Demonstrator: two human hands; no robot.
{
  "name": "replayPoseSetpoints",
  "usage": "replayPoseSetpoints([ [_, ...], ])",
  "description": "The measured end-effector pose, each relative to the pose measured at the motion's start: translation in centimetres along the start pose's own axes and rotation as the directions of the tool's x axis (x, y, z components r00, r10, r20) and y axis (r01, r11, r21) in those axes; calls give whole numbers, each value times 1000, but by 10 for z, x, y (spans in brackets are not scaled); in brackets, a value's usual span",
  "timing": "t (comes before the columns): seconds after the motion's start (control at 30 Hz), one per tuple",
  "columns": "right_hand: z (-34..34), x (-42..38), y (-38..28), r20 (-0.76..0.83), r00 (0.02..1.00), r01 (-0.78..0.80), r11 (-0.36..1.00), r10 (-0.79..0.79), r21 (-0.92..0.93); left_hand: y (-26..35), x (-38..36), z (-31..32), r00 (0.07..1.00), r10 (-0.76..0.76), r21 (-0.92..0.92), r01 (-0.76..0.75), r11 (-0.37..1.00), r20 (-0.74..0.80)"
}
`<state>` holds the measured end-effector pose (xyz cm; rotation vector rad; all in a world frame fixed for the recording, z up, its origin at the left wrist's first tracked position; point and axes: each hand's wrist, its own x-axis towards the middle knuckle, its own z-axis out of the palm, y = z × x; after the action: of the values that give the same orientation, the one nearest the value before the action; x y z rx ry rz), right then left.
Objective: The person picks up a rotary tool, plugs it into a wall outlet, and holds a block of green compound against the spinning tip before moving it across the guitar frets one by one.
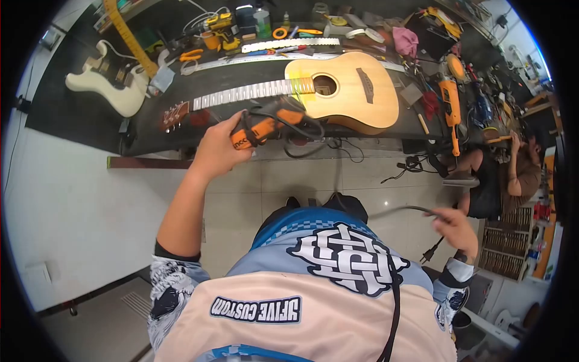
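My left hand [220,148] is closed round an orange and black power tool [265,128], held up at the bench's front edge, below the guitar neck. Loops of dark cord are wrapped about the tool. Out to the right, my right hand [455,229] is closed on the black cord [410,208], and the plug [429,252] dangles beneath it. An acoustic guitar [356,90] lies face up on the bench, its headstock [175,116] pointing left.
On the dark workbench [175,90] are a white guitar body [105,87], a yellow drill [222,30], a pink cloth [405,41] and an orange polisher [449,108]. A seated person [522,175] is at the right. Cables [416,164] hang under the bench.
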<state>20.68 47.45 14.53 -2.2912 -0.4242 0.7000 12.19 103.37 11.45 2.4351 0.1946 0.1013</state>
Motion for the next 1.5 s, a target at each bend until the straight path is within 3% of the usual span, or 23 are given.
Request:
replayPoseSetpoints([
  [0.07,8,6,1,275,927,-122,899,255,-420,-8,-2,1,999,-39,-424,48,904,29],
  [0.17,-13,15,78,28,964,-250,940,263,-231,-31,4,-10,936,152,-599,74,797,318],
  [0.2,-26,22,108,-316,942,-228,911,117,-343,-23,9,-22,884,200,-515,53,856,423],
  [0.23,-36,30,126,-594,800,-245,861,-80,-446,-15,15,-31,868,244,-316,-108,943,433],
  [0.3,-34,32,59,-947,315,-192,981,67,5,0,23,-35,815,313,115,-415,903,488],
  [0.4,-35,11,63,-959,242,644,714,149,274,-10,21,-20,924,171,500,-332,800,341],
  [0.53,-4,-18,52,-897,-329,273,939,296,209,-29,27,-4,992,102,480,-55,875,-71],
  [0.57,-5,-32,69,-887,-343,203,946,310,252,-32,28,-3,979,94,433,-7,901,-179],
  [0.63,-21,-73,140,-861,-384,60,940,333,337,-44,28,-10,983,-48,-77,35,996,-178],
  [0.7,-26,-114,199,-836,-196,-207,812,512,546,-89,30,-7,988,-39,-572,-55,818,-150],
  [0.73,-29,-132,226,-784,-114,-349,715,610,606,-75,27,-25,989,-127,-739,141,659,76],
  [0.83,-46,-175,302,-921,174,-651,743,348,158,-80,37,-58,909,271,-767,78,637,317],
  [0.9,-72,-183,292,-960,-83,-719,651,266,243,-55,58,-84,666,230,-497,241,834,710],
  [0.97,-108,-201,296,-888,-372,-629,630,269,455,-21,81,-94,499,152,1,-293,956,853],
  [1.0,-143,-233,330,-818,-465,-719,394,340,573,-11,85,-98,540,15,203,-342,917,841],
  [1.07,-150,-265,338,-761,-589,-614,462,271,640,0,95,-102,648,-220,573,-403,714,730],
  [1.1,-145,-274,318,-795,-559,-734,305,237,607,-4,95,-105,759,-178,607,-331,723,626],
  [1.2,-120,-307,299,-820,-524,-830,81,230,553,-25,85,-115,977,-56,566,-72,821,205],
  [1.27,-111,-353,351,-768,-558,-721,275,313,636,-71,81,-116,998,-8,35,6,999,61],
  [1.33,-97,-400,438,-724,-466,-448,570,508,689,-76,65,-111,1000,8,-630,-19,776,-20],
  [1.37,-68,-399,450,-665,-369,18,721,649,693,-115,65,-111,954,261,-858,-7,513,148],
  [1.43,-52,-380,425,-735,-443,-425,601,514,677,-83,76,-138,854,299,-681,86,728,427],
  [1.5,-35,-351,370,-810,-420,-669,464,410,582,-36,88,-164,733,283,-94,-289,953,619],
])
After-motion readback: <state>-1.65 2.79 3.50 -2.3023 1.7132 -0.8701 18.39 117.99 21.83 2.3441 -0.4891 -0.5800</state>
